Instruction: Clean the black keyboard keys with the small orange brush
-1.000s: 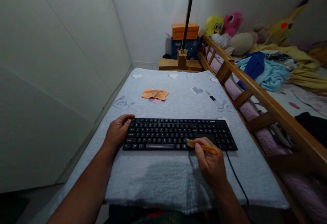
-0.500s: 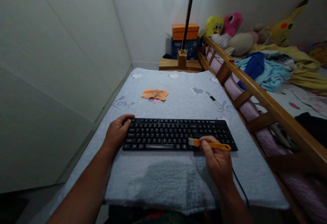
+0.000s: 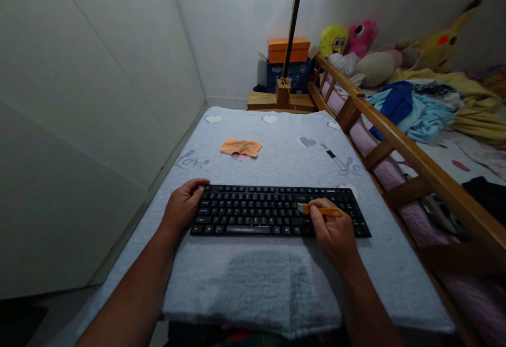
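Over on the right side of the keyboard (image 3: 245, 212), the action shifts: I see the brush (image 3: 330, 211) farther up than half a second ago, its bristles off the bottom rows and now around the right end of the letter keys. That puts the brushing, as I judge it, on a fresh patch of keys. From my distant seat I can't tell how hard the bristles press, or whether every one touches.

Now the right hand (image 3: 332, 231): closed in a pinch, thumb and fingers gripping the handle, knuckles low over the number-pad side. And the left hand (image 3: 182, 207)? Hardly any change there! It stays half curled on the keyboard's left end, thumb on the far corner, forefinger reaching along the back edge; I read that as a steadying grip.

The keyboard itself lies flat, lengthwise across the cover (image 3: 190, 283), right in front of me, no real shift. Beyond it, I've got the cloth (image 3: 241, 146) and the wire tool (image 3: 331, 154), each lying apart from it, neither in a hand.
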Available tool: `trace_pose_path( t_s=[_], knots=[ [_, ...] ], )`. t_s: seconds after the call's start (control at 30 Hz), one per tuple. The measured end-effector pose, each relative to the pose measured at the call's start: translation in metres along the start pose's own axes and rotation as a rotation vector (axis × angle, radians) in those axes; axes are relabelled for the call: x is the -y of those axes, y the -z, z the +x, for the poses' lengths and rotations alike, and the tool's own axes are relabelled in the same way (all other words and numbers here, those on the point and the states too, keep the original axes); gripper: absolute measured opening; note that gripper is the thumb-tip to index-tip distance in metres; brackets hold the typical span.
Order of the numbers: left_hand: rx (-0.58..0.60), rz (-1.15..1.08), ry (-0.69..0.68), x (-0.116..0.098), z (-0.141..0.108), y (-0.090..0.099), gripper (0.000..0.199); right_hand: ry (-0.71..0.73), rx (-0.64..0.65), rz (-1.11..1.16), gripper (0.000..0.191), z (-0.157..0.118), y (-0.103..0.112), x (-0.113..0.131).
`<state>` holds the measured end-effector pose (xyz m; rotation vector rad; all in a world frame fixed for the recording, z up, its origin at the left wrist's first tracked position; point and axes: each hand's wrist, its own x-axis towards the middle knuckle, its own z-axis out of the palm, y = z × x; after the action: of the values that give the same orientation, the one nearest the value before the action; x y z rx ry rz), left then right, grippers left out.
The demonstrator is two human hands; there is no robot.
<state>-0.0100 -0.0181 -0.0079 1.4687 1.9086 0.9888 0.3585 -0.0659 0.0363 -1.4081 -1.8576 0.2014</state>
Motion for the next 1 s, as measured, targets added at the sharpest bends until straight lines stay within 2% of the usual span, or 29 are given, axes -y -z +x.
trace_pose_path(
  t_s=[0.13, 0.33, 0.53, 0.7, 0.9, 1.0],
  knots=[
    [-0.009, -0.004, 0.002, -0.003, -0.001, 0.0, 0.045, -0.006, 0.03, 0.001, 0.027, -0.001, 0.003, -0.001],
    [-0.003, 0.007, 0.006, -0.006, -0.002, 0.0, 0.044, -0.03, -0.019, 0.031, 0.027, 0.003, 0.006, -0.002],
    [-0.015, -0.003, 0.014, -0.004, -0.001, -0.001, 0.043, -0.067, 0.058, 0.061, 0.029, 0.003, 0.007, -0.002],
    [-0.021, -0.016, 0.011, -0.007, -0.001, -0.001, 0.041, -0.127, 0.011, 0.112, 0.029, 0.003, 0.006, -0.003],
    [-0.01, 0.006, 0.008, -0.005, -0.001, -0.001, 0.042, -0.175, 0.086, 0.139, 0.03, 0.002, 0.008, -0.009],
    [-0.004, 0.012, 0.013, -0.003, 0.0, -0.001, 0.044, -0.256, 0.016, 0.194, 0.031, -0.001, 0.012, -0.017]
  ],
)
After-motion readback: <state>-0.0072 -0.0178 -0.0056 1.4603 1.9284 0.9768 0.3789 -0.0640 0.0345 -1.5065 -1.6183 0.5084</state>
